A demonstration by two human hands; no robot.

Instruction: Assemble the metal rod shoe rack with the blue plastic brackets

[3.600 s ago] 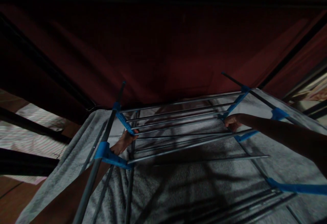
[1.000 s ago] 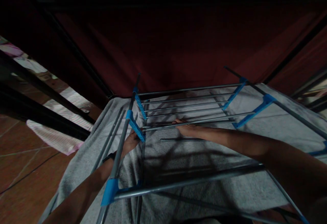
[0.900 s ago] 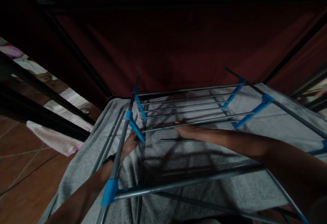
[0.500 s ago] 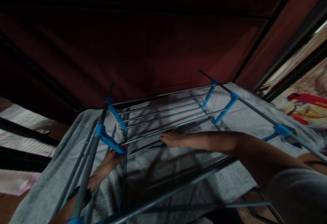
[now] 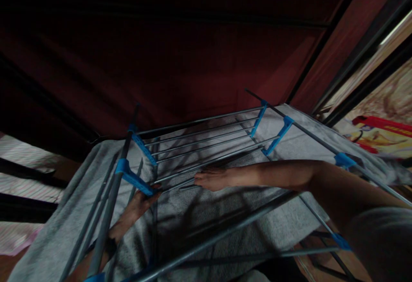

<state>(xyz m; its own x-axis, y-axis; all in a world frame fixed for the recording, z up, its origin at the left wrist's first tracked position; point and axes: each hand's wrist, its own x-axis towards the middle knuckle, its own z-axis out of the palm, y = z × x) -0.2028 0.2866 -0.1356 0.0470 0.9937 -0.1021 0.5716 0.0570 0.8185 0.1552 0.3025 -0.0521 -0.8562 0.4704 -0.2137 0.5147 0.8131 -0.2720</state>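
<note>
A rack of grey metal tubes with blue plastic brackets stands over a grey towel-like cloth [image 5: 180, 235]. My left hand [image 5: 141, 202], with a dark band at the wrist, is closed around the inner end of the near-left blue bracket [image 5: 137, 179]. From the right, my right hand [image 5: 210, 179] reaches across with its fingers closed on a thin grey rod [image 5: 177, 185]. That rod's left end lies close to the bracket and my left fingers. Just beyond it, another rod [image 5: 219, 159] spans the left and right brackets. My palms and part of my fingers are hidden.
A dark red panel [image 5: 199, 59] rises behind the rack. Thick grey tubes [image 5: 219, 235] cross in front of me, and a side tube [image 5: 109, 217] runs along the left. A red and yellow package [image 5: 383, 134] lies at the far right.
My right hand has shifted slightly left and nearer to me, along with the rod. My left hand stays at the bracket, its fingers showing more around it. The view has moved slightly.
</note>
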